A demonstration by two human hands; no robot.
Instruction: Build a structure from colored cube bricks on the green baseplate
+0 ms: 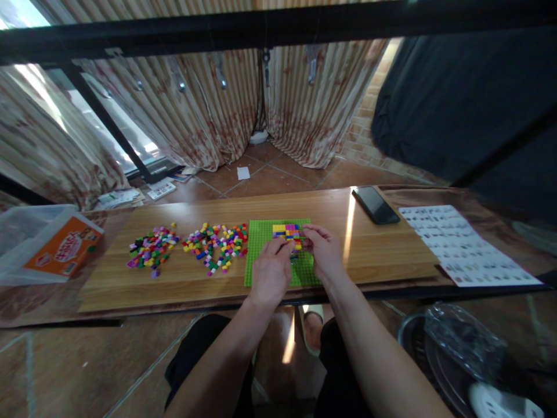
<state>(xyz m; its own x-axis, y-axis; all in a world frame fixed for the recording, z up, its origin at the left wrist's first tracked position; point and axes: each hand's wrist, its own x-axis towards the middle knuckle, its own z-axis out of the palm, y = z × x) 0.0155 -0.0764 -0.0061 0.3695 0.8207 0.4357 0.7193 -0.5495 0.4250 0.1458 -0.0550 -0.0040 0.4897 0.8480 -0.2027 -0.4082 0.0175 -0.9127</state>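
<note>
A green studded baseplate (260,229) lies on the wooden board, and on it stands a patch of small toy bricks (285,228) in yellow, pink, blue, red and orange. My left hand (272,270) is at the near left side of this brick build, its fingers bent over the front bricks. At the right edge of the build, my right hand (322,248) has its thumb and fingers closed against the bricks. Both hands hide part of the build, and no separate brick can be made out between the fingers.
Two loose brick piles (152,248) (217,244) lie left of the baseplate. A plastic tub (47,247) with an orange label stands at the far left. To the right are a black phone (375,205) and a printed sheet (467,247). A dark bar (278,26) crosses above.
</note>
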